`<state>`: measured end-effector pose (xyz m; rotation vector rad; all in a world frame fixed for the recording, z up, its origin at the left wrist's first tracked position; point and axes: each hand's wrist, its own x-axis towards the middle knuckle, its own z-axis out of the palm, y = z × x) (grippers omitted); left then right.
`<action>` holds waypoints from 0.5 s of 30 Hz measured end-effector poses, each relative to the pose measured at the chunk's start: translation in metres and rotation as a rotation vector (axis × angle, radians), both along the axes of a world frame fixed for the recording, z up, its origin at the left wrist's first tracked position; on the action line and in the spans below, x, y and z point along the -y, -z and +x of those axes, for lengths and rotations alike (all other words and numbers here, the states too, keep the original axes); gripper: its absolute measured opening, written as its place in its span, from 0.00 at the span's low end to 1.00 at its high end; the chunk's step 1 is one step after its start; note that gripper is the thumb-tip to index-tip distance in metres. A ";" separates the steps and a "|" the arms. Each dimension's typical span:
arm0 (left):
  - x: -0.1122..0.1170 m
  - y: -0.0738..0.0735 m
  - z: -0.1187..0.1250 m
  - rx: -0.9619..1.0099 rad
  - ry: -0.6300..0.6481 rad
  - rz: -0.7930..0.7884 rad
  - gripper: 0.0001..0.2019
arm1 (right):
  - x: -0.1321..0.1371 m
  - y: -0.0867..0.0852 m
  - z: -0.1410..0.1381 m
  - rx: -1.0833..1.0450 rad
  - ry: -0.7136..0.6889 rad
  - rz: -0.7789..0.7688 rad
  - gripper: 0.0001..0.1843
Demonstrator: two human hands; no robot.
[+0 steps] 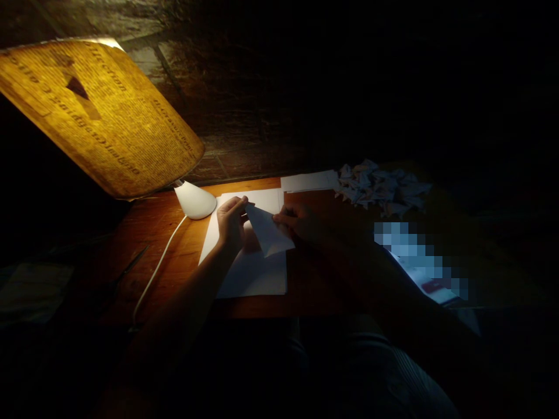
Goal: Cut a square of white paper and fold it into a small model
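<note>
Triangular paper (267, 230) is pinched by both hands (230, 223).

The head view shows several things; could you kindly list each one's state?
Held paper: folded to a point
Left hand: gripping the held paper
Right hand: gripping the held paper
Lamp: lit
Sheets below: flat
Paper slips: flat
Piled papers: folded, heaped
Device: screen glowing

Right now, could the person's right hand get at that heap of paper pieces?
Probably yes: nothing visible stands between the right hand and the heap, though it is dark there. It is pinching a piece of paper, so it would likely need to let go first.
</note>
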<state>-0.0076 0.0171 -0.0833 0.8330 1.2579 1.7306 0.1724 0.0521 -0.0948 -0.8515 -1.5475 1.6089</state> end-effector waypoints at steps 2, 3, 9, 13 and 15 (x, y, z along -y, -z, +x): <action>-0.001 0.002 0.001 -0.012 0.007 0.005 0.21 | 0.000 0.002 -0.001 -0.011 0.009 0.000 0.14; -0.001 0.003 0.002 -0.015 0.025 0.002 0.21 | -0.001 0.003 -0.001 -0.020 0.013 -0.002 0.14; 0.005 -0.002 0.013 -0.106 0.253 -0.082 0.21 | -0.001 0.007 -0.001 -0.039 0.052 0.080 0.16; 0.009 -0.005 0.016 -0.180 0.342 -0.148 0.16 | 0.001 0.007 -0.001 -0.009 0.033 0.136 0.15; 0.010 -0.005 0.016 -0.169 0.343 -0.117 0.14 | 0.001 0.008 -0.001 -0.006 0.053 0.170 0.14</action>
